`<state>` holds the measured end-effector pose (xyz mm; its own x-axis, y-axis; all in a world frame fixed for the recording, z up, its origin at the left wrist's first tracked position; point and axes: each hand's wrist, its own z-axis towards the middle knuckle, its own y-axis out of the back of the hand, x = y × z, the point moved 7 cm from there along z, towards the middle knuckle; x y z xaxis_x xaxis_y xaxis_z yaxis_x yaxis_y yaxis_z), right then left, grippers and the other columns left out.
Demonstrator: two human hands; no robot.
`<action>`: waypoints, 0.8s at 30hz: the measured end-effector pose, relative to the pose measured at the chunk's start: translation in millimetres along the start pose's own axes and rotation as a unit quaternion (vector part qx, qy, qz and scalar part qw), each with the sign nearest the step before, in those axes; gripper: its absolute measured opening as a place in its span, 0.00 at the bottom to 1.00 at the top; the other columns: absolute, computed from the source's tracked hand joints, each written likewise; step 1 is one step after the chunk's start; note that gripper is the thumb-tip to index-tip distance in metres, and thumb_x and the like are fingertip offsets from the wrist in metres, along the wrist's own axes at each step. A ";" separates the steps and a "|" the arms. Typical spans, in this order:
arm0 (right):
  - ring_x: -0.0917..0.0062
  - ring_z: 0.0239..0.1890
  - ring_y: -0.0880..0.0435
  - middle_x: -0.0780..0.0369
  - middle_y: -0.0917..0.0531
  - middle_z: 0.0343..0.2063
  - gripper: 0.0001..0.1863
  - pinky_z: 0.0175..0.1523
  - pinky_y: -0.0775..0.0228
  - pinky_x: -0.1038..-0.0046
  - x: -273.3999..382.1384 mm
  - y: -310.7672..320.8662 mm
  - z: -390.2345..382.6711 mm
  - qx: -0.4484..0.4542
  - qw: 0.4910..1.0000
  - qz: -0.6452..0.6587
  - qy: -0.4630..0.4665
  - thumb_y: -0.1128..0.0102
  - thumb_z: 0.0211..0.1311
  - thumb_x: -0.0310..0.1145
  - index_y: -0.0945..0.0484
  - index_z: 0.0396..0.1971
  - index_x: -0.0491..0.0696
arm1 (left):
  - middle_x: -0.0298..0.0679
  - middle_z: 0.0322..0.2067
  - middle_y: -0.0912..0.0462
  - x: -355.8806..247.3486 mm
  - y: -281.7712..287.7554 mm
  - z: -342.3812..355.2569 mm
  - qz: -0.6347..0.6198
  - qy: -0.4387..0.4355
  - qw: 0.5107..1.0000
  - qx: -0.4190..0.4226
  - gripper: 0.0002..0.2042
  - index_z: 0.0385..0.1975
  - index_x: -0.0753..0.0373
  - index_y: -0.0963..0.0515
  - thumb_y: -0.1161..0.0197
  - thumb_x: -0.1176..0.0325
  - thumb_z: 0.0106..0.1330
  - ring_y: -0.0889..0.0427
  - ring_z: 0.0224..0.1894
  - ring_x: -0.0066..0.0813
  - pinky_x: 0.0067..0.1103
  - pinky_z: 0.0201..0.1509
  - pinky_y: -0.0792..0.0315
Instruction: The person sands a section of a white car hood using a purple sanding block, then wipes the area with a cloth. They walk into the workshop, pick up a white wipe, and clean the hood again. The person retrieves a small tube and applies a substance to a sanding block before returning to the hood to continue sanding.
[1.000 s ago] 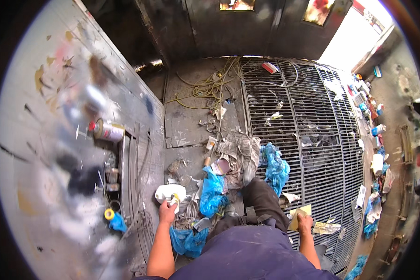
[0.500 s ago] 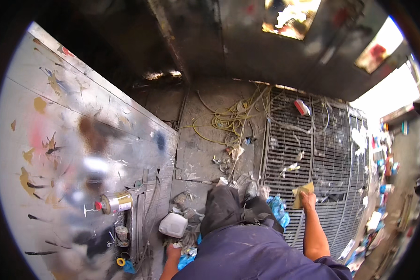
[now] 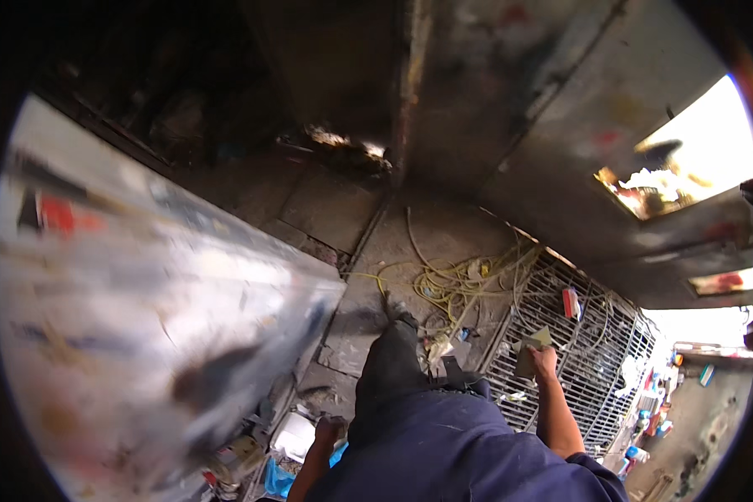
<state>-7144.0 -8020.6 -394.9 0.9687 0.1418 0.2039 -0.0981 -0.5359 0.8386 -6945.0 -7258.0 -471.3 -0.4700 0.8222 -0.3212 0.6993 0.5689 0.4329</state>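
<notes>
My right hand, out to the right over the metal floor grating, is closed on a stiff tan sheet that looks like sandpaper. The sheet appears folded or bent, with one corner pointing up. Low at my left side hangs my left hand, dark and smeared, beside a white plastic jug. Its fingers are not clear, and I cannot make out whether anything is in them.
A paint-stained pale panel fills the left. Yellow hose lies coiled on the floor ahead, near my leg. A red-and-white object rests on the grating. Blue plastic and blurred cans lie low left. Dark walls stand ahead.
My view has swung left and forward, and one leg now reaches ahead in a step. The tan sheet stays in my right hand. The small pale thing at my left hand no longer shows.
</notes>
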 end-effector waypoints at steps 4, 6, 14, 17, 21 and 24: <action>0.48 0.45 0.06 0.44 0.08 0.37 0.26 0.52 0.15 0.53 177.1 20.1 44.8 -0.017 0.990 0.069 0.124 0.23 0.64 0.53 0.07 0.46 0.43 | 0.48 0.32 0.10 -75.6 64.7 39.8 -0.100 0.096 0.990 0.025 0.35 0.49 0.68 0.12 0.52 0.37 0.85 0.10 0.30 0.39 0.37 0.33 0.20; 0.50 0.49 0.06 0.47 0.07 0.45 0.24 0.53 0.15 0.54 271.4 23.0 64.7 0.015 0.976 0.102 0.192 0.25 0.66 0.52 0.08 0.50 0.46 | 0.50 0.37 0.10 -95.2 81.4 48.8 -0.046 0.058 0.997 0.003 0.33 0.55 0.69 0.16 0.52 0.39 0.86 0.09 0.36 0.42 0.40 0.37 0.19; 0.59 0.38 0.05 0.49 0.08 0.34 0.25 0.42 0.16 0.57 643.7 -53.9 106.8 0.183 0.945 0.061 0.264 0.24 0.69 0.50 0.09 0.51 0.42 | 0.60 0.39 0.12 -139.5 101.1 9.1 -0.044 0.142 0.983 -0.110 0.19 0.50 0.68 0.15 0.43 0.55 0.84 0.12 0.41 0.64 0.55 0.45 0.24; 0.65 0.36 0.05 0.49 0.08 0.38 0.29 0.36 0.16 0.59 774.0 -126.2 116.4 0.268 0.913 -0.078 0.297 0.24 0.71 0.51 0.11 0.57 0.41 | 0.60 0.39 0.12 -193.1 84.2 -14.3 -0.135 0.223 0.954 -0.145 0.19 0.50 0.68 0.15 0.43 0.55 0.84 0.12 0.41 0.63 0.55 0.45 0.23; 0.49 0.60 0.12 0.43 0.14 0.60 0.42 0.66 0.20 0.45 918.6 -212.5 120.9 0.366 0.847 -0.129 0.364 0.32 0.72 0.65 0.18 0.68 0.42 | 0.60 0.39 0.12 -294.5 70.7 -16.3 -0.199 0.274 0.926 -0.166 0.19 0.50 0.68 0.15 0.42 0.55 0.84 0.12 0.43 0.63 0.54 0.46 0.23; 0.52 0.48 0.07 0.47 0.08 0.45 0.35 0.52 0.17 0.49 1050.9 -215.9 98.2 0.245 0.718 -0.124 0.639 0.23 0.67 0.54 0.14 0.58 0.36 | 0.60 0.39 0.11 -366.9 81.3 -2.6 -0.248 0.297 0.905 -0.178 0.19 0.49 0.68 0.14 0.42 0.55 0.84 0.11 0.43 0.63 0.54 0.47 0.22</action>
<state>-6082.4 -7837.6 -411.2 -0.0890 0.7641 0.6390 0.4365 -0.5467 0.7146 -6717.2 -7513.4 -316.0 -0.9587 0.2705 -0.0875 0.1547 0.7546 0.6377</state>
